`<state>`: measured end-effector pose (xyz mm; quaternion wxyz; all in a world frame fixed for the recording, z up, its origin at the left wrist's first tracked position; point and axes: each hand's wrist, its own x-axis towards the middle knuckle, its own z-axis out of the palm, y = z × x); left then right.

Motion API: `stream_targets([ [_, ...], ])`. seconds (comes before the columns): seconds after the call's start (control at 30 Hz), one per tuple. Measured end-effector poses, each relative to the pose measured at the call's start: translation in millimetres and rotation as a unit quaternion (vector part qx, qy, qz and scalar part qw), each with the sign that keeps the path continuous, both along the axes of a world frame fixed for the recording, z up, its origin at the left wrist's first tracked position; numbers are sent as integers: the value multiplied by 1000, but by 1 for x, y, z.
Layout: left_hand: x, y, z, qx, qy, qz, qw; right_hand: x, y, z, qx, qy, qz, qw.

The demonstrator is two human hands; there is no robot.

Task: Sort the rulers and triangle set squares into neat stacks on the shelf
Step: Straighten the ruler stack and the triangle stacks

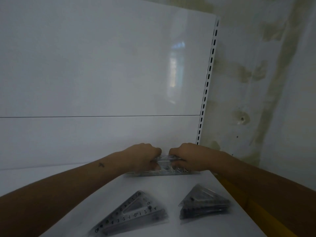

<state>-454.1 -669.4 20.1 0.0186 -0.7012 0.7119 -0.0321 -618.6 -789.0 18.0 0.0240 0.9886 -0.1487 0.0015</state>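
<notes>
A stack of clear plastic rulers (164, 171) lies at the back of the white shelf (171, 187), against the back panel. My left hand (143, 155) and my right hand (186, 155) both grip this stack from above, knuckles up, fingers curled around its top rulers. Nearer to me lie two piles of transparent triangle set squares: one (133, 214) at the left front with printed numbers showing, one (203, 204) at the right front, thicker and darker. The middle of the ruler stack is hidden under my fingers.
The white glossy back panel (102, 74) rises behind the shelf. A slotted white upright (207, 79) runs along its right side, with a stained wall (265, 82) beyond. A yellow strip (239, 199) edges the shelf's right side.
</notes>
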Motion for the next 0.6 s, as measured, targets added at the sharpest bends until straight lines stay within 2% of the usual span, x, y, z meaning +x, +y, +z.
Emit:
stream_targets([
  [0.1,-3,0,0,-9,1,3,1000,0,-1,-1,-34,-5,-8,999],
  [0.2,-4,1,-4,-25,-11,0,1000,-2,-2,-3,-12,-36,-4,999],
  [0.33,-5,5,-16,8,18,-20,1000,-7,-1,-12,-6,-35,28,999],
  [0.47,-6,8,-23,-7,-65,-52,996,-13,5,-21,2,-37,58,998],
  [0.5,-6,8,-25,-1,-63,-49,997,-14,5,-21,4,-34,61,998],
  [0.6,-5,4,-28,26,13,-33,999,-13,5,-19,-10,-24,66,997],
])
